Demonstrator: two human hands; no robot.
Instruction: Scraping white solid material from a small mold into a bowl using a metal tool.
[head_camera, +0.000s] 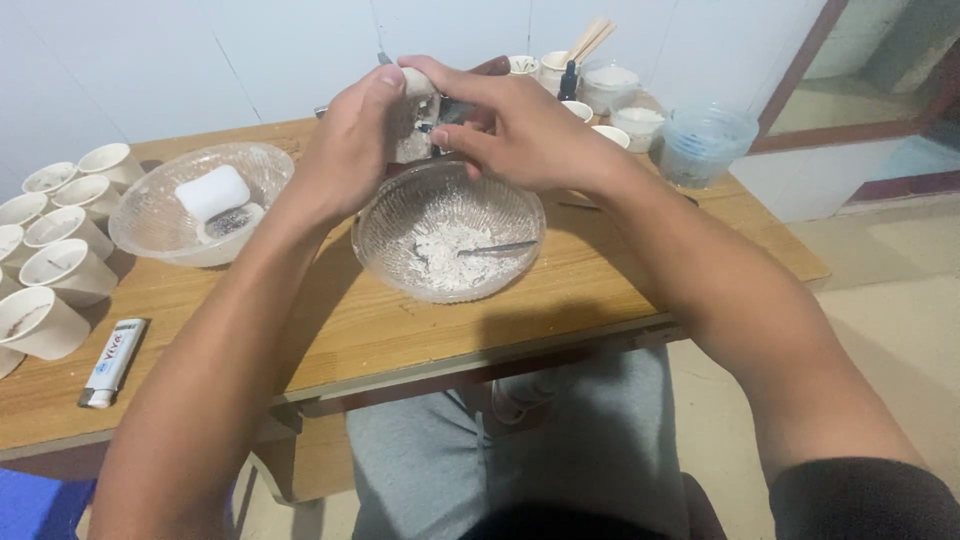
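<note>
My left hand (352, 140) grips a white chunky block (412, 120) above a clear glass bowl (385, 225). My right hand (520, 125) holds a small dark metal tool (447, 110) against the block. The bowl holds white crumbled flakes (440, 255) and a metal utensil (498, 248) lying in them. Both hands hover just behind the bowl's far rim, over a wooden table (400, 320).
A second glass bowl (150, 225) at the left holds a white bar (212, 192). Several white paper cups (60, 270) stand along the left edge, with a lighter (113, 362) near the front. Jars, cups, wooden sticks (588, 42) and a clear tub (705, 145) crowd the back right.
</note>
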